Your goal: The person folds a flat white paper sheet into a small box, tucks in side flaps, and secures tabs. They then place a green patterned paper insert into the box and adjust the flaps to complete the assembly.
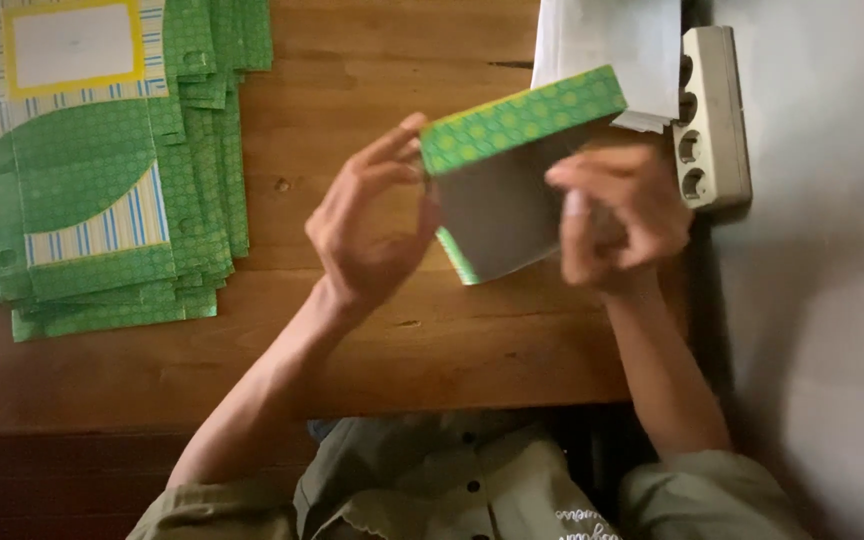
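I hold a partly folded cardboard box [512, 160] above the wooden table [372, 340]. Its outside is green with a dotted pattern, and its grey inside faces me. My left hand [372, 225] grips the box's left edge, fingers spread along the side. On the right edge, my right hand [617, 215] pinches the box with its fingers curled over the grey panel. The box is tilted, its green flap raised toward the upper right.
A stack of several flat green box blanks [102, 170] with striped and yellow-framed panels lies at the table's left. White paper sheets [612, 45] lie at the top right. A beige power strip [712, 115] sits along the table's right edge, beside a grey wall.
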